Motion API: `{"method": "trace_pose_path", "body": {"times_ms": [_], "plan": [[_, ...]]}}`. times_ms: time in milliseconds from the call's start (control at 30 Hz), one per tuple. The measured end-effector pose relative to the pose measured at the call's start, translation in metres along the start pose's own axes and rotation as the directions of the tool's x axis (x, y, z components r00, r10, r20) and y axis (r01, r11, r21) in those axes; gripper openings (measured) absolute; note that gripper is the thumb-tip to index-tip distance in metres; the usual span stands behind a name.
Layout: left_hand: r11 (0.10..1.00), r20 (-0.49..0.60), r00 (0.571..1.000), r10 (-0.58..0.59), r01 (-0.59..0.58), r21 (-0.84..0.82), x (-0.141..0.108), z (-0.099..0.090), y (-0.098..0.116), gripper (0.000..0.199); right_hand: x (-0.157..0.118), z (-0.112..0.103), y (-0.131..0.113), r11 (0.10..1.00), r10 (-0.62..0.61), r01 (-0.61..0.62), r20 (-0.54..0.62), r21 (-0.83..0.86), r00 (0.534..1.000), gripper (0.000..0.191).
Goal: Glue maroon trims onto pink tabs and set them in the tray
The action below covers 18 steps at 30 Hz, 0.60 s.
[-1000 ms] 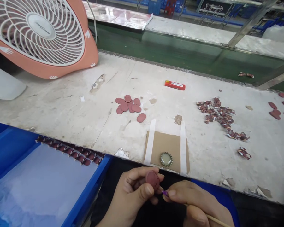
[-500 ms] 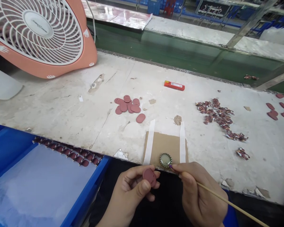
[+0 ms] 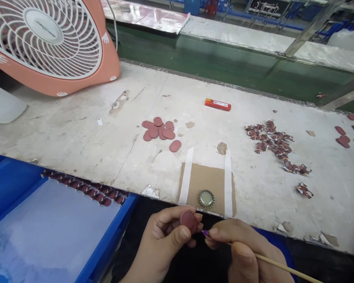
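Left hand (image 3: 165, 241) pinches a holed red oval disc (image 3: 189, 221) between thumb and fingers; right hand (image 3: 242, 247) grips a wooden stick (image 3: 283, 267), its purple tip (image 3: 205, 232) just beside the disc, near the bottle cap (image 3: 207, 199) on cardboard (image 3: 200, 181) at the tabletop's (image 3: 76, 129) front edge.

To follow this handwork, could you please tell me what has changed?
The right hand, holding a wooden stick with a purple tip, reached up to the bottle cap on the cardboard, then came back down beside the red oval disc in the left hand. The cap and the left hand's hold stayed put.
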<state>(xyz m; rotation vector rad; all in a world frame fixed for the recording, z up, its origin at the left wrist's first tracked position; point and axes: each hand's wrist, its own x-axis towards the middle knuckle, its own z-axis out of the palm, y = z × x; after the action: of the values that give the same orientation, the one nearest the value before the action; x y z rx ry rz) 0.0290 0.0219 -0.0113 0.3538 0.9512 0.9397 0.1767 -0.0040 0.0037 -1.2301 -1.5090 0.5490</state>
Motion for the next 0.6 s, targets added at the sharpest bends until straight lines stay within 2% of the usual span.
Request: {"method": "trace_pose_path", "body": {"times_ms": [200, 300, 400, 500, 600], "plan": [[1.0, 0.004, 1.0, 0.005, -0.005, 0.004, -0.001, -0.001, 0.0, 0.03, 0.002, -0.004, -0.001, 1.0, -0.008, 0.01, 0.102, -0.024, 0.995, 0.023], [1.0, 0.001, 1.0, -0.005, 0.005, 0.017, -0.001, -0.002, 0.001, 0.03, 0.002, -0.004, 0.0, 1.0, 0.005, -0.004, 0.065, -0.015, 0.998, 0.025], [0.999, -0.018, 1.0, -0.024, 0.024, 0.025, 0.0, -0.002, 0.003, 0.029, 0.002, -0.007, 0.009, 0.99, -0.018, 0.015, -0.02, -0.139, 1.0, 0.025], [0.999, -0.034, 0.999, -0.027, 0.028, 0.033, 0.0, -0.001, 0.004, 0.03, 0.004, -0.011, 0.02, 0.949, -0.062, 0.066, 0.025, -0.308, 0.998, 0.018], [0.999, -0.036, 0.999, -0.026, 0.027, 0.038, 0.001, -0.001, 0.003, 0.031, 0.005, -0.011, 0.02, 0.943, -0.065, 0.08, 0.057, -0.322, 0.996, 0.017]]}}
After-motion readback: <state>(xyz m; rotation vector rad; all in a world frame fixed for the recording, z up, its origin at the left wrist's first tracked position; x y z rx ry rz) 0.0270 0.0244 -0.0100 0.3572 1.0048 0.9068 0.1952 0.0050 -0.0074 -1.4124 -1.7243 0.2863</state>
